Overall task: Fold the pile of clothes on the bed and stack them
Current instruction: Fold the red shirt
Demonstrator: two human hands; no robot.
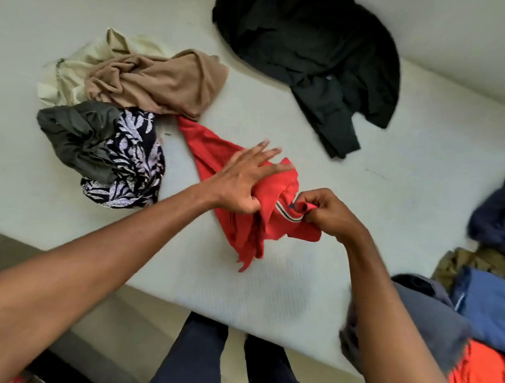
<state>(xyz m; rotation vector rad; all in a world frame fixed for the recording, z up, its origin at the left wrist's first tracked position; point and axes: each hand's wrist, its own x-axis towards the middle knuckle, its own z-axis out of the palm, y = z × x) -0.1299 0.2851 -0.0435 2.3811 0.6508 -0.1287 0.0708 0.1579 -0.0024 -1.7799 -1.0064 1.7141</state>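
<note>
My left hand [240, 182], fingers splayed wide, presses the red shirt [218, 150]; just right of those fingers, my right hand [327, 214] pinches its striped collar [285, 213].

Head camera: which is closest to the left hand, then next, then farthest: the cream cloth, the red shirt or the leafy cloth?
1. red shirt, touching the left hand.
2. leafy cloth, to its left.
3. cream cloth, far left, back of the pile.
</note>
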